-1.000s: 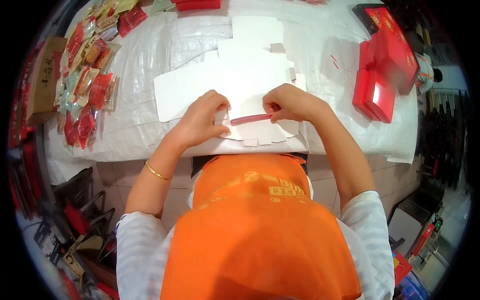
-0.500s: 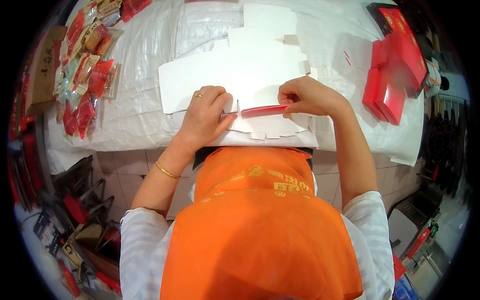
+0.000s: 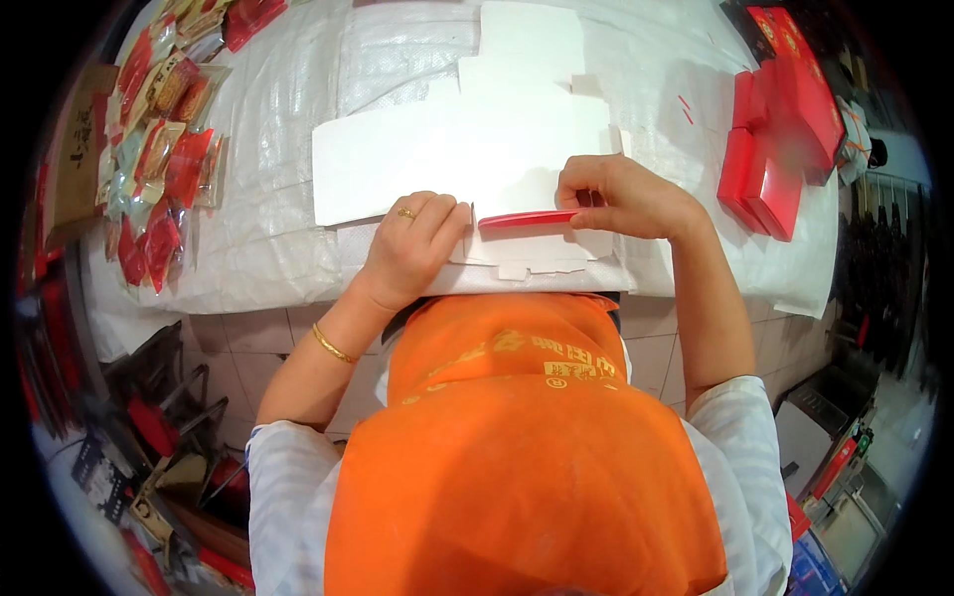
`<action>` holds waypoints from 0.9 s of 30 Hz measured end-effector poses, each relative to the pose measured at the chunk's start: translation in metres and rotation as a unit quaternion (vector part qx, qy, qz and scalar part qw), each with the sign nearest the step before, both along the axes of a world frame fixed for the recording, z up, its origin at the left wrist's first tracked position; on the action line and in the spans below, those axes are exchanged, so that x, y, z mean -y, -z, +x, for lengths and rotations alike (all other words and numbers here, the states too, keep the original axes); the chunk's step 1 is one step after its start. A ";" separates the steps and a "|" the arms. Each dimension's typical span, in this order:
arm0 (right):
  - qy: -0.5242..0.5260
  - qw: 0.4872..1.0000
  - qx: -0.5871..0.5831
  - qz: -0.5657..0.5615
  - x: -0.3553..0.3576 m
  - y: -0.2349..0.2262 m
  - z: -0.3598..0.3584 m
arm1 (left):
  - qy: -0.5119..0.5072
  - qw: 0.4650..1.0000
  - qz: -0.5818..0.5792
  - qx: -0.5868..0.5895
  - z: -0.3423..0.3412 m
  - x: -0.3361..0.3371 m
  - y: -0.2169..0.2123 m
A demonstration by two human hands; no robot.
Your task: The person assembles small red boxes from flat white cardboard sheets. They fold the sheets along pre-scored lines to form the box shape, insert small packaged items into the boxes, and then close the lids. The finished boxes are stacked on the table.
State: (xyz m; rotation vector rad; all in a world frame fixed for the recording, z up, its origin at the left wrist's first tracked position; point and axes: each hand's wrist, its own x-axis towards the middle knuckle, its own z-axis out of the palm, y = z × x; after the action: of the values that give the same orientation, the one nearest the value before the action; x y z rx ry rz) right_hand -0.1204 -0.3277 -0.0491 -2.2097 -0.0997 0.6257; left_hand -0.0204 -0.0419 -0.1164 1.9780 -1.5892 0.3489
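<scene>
A flat cardboard box blank [image 3: 467,149], white on its upper face, lies unfolded on the table in front of me. Along its near side a narrow flap [image 3: 527,220] is bent up and shows a red outer face. My right hand [image 3: 628,197] pinches the right end of this flap between thumb and fingers. My left hand [image 3: 419,246] is closed at the near-left edge of the blank, fingertips close to a slit beside the flap's left end. Its thumb is mostly hidden.
White woven sheeting [image 3: 268,189] covers the table. Wrapped food packets [image 3: 164,139] are heaped at the left, by a brown carton [image 3: 79,149]. Red boxes [image 3: 760,184] stand at the right, with small red strips [image 3: 686,109] nearby. My orange apron [image 3: 517,447] meets the table's near edge.
My left hand has shifted slightly right, toward the slit, and its fingers have drawn closer together. My right hand keeps its pinch on the red flap. The whole view has shifted a little.
</scene>
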 end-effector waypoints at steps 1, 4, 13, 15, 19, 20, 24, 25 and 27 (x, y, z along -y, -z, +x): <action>-0.006 0.999 0.015 -0.033 -0.003 0.001 -0.002 | 0.001 1.000 -0.009 -0.001 0.000 0.001 0.000; -0.028 0.985 0.094 -0.139 -0.030 0.008 -0.007 | -0.002 1.000 0.002 -0.026 0.002 0.003 0.002; -0.001 0.981 0.104 -0.164 -0.085 0.009 0.017 | -0.025 0.947 0.165 -0.276 0.032 0.021 -0.015; -0.012 0.983 0.095 -0.155 -0.079 0.014 0.022 | -0.057 0.896 0.248 -0.363 0.039 0.033 -0.039; -0.046 0.984 0.043 -0.166 -0.079 0.007 0.031 | -0.027 0.876 0.295 -0.380 0.045 0.039 -0.039; -0.044 0.983 0.056 -0.169 -0.079 0.009 0.029 | -0.014 0.882 0.293 -0.370 0.046 0.040 -0.039; -0.003 0.969 0.189 -0.157 -0.086 0.029 0.013 | -0.030 0.933 0.219 -0.284 0.034 0.028 -0.015; -0.009 0.965 0.205 -0.163 -0.088 0.031 0.010 | -0.033 0.946 0.193 -0.257 0.030 0.024 -0.008; -0.019 0.956 0.236 -0.172 -0.093 0.032 0.002 | -0.040 0.958 0.146 -0.242 0.024 0.018 -0.007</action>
State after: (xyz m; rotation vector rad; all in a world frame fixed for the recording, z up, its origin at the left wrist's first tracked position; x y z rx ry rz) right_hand -0.1182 -0.2348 -0.0809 -2.6662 -0.2990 0.1256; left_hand 0.0038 -0.0595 -0.1092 2.1356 -1.2971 -0.3423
